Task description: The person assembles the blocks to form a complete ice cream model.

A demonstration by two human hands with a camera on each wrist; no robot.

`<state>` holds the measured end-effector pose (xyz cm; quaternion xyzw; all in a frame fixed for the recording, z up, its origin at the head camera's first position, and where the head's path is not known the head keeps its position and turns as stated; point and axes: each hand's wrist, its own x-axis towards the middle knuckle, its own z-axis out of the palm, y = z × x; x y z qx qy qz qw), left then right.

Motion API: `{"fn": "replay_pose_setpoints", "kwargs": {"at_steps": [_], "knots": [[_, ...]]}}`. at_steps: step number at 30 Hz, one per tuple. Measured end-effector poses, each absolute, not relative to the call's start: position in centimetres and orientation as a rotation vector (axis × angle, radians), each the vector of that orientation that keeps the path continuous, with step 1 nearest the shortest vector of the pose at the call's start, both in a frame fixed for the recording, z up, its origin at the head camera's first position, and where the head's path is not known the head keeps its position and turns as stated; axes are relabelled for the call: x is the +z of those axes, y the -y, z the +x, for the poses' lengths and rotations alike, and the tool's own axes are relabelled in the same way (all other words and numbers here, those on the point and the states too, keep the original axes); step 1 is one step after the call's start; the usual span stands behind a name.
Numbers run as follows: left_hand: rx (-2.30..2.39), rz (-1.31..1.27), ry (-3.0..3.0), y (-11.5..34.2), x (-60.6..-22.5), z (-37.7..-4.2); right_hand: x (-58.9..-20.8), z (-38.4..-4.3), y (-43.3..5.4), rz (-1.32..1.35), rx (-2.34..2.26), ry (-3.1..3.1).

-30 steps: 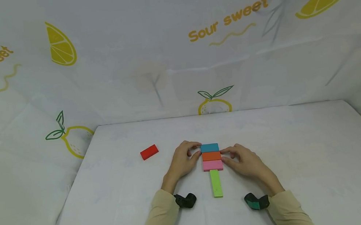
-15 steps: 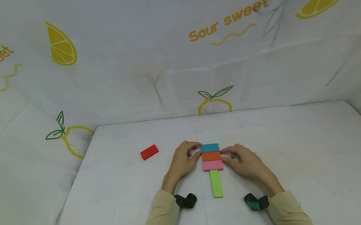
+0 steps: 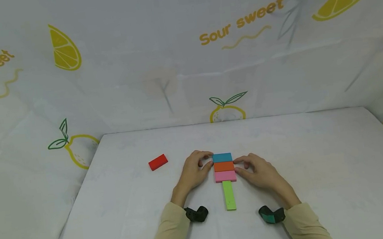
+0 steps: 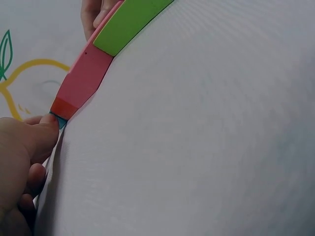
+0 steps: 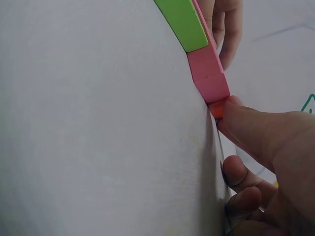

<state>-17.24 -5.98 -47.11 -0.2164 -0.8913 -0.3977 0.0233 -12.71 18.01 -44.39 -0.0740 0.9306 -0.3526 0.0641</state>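
Note:
In the head view a blue block (image 3: pixel 222 157), an orange block (image 3: pixel 223 166) and a pink block (image 3: pixel 225 176) lie flat, long side to long side. A green block (image 3: pixel 229 195) lies lengthwise below the pink one, its far end at the pink block's near edge. My left hand (image 3: pixel 194 170) touches the left end of the blue block with thumb and forefinger tips. At the opposite side, my right hand (image 3: pixel 258 171) has its thumb (image 5: pixel 235 115) and forefinger tips at the right end of the orange block. The other fingers bend loosely below.
A red block (image 3: pixel 158 162) lies slanted to the left of the left hand. The white table (image 3: pixel 135 219) meets a lemon-printed white cloth (image 3: pixel 131 83) at its back edge. Dark devices (image 3: pixel 197 214) sit at both wrists.

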Motion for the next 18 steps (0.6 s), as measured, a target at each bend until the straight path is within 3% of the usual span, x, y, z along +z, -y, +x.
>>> {"fn": "replay_pose_setpoints", "kwargs": {"at_steps": [18], "knots": [[-1.268,-0.594,2.838,8.0,-46.0,-17.4,-44.4,-12.7,-18.1,-0.230,-1.073,-2.801]]}}
